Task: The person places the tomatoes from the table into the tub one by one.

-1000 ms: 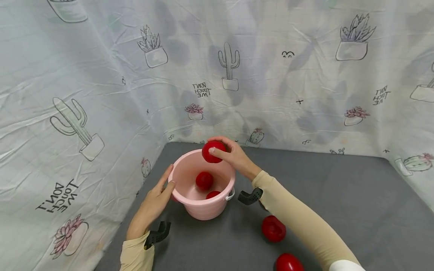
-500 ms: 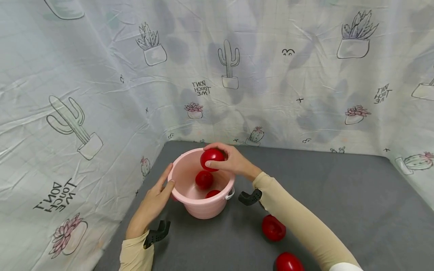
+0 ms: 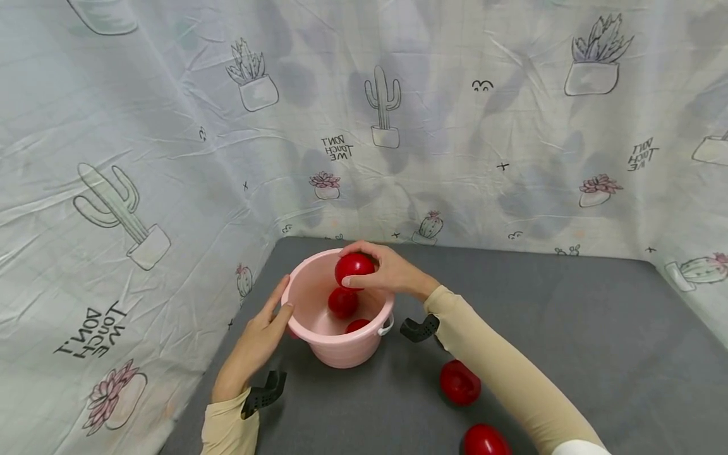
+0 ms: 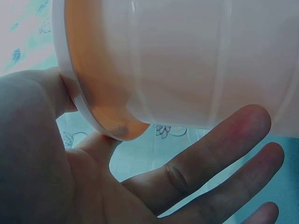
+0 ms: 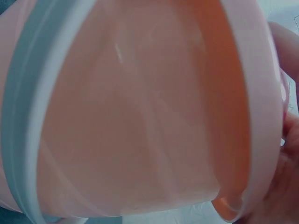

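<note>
My right hand (image 3: 388, 272) holds a glossy red apple (image 3: 352, 268) in the mouth of the pink bucket (image 3: 344, 354), thumb on its near side. Inside the bucket sit two more red apples, one (image 3: 342, 306) just below the held one and one (image 3: 358, 325) partly hidden by the near rim. My left hand (image 3: 256, 344) grips the bucket's left rim with thumb and index finger. In the left wrist view the remaining fingers (image 4: 219, 149) stretch along the outer wall. Bucket wall and rim (image 5: 264, 93) fill the right wrist view, hiding most of the hand.
Two red apples lie on the grey table (image 3: 557, 316): one with a dimple (image 3: 459, 382) beside the right forearm, another (image 3: 486, 440) at the lower frame edge. A white bucket handle (image 3: 387, 327) hangs on the right side. A printed cactus curtain (image 3: 455, 126) encloses the table.
My right hand has lowered the apple from above the far rim into the bucket's mouth, slightly leftward. The left hand stays on the rim.
</note>
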`<action>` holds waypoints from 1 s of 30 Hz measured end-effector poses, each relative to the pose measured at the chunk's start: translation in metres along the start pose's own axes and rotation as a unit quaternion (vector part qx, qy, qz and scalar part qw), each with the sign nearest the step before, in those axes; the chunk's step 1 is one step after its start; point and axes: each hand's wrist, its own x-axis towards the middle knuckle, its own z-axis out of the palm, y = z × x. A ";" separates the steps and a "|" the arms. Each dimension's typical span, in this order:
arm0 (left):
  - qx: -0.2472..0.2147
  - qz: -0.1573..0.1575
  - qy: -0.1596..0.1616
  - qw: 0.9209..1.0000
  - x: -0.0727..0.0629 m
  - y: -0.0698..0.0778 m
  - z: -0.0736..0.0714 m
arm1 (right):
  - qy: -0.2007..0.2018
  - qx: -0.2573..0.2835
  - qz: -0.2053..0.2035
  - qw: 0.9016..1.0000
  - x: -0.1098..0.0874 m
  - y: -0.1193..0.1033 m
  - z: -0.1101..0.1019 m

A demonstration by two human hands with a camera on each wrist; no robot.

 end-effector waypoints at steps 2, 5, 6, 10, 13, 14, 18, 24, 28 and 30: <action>0.001 0.002 0.001 1.000 0.000 0.001 0.000 | -0.019 -0.009 0.005 1.000 0.000 -0.002 -0.001; 0.000 0.002 0.001 1.000 -0.001 0.002 0.000 | -0.052 -0.026 0.008 0.998 0.001 -0.005 -0.004; 0.000 0.001 0.000 1.000 -0.001 0.002 0.000 | -0.063 -0.031 0.009 0.998 0.002 -0.007 -0.006; -0.005 -0.002 -0.006 1.000 -0.002 0.002 0.000 | -0.100 -0.035 0.023 0.994 0.009 -0.012 -0.014; -0.009 -0.003 -0.008 1.000 -0.003 0.002 -0.001 | -0.120 -0.031 0.043 0.991 0.016 -0.016 -0.019; -0.010 -0.004 -0.008 1.000 -0.003 0.002 0.000 | -0.128 -0.031 0.048 0.990 0.018 -0.018 -0.020; -0.008 0.002 -0.009 1.000 -0.005 0.003 -0.001 | -0.174 -0.039 0.065 0.982 0.027 -0.024 -0.023; -0.012 0.008 -0.006 1.000 -0.005 0.000 -0.001 | -0.262 -0.056 0.091 0.959 0.042 -0.030 -0.024; -0.011 0.005 -0.005 1.000 -0.004 -0.001 -0.001 | -0.292 -0.058 0.095 0.950 0.051 -0.031 -0.020; -0.013 0.004 -0.005 1.000 -0.004 0.000 0.000 | -0.301 -0.045 0.097 0.948 0.053 -0.029 -0.015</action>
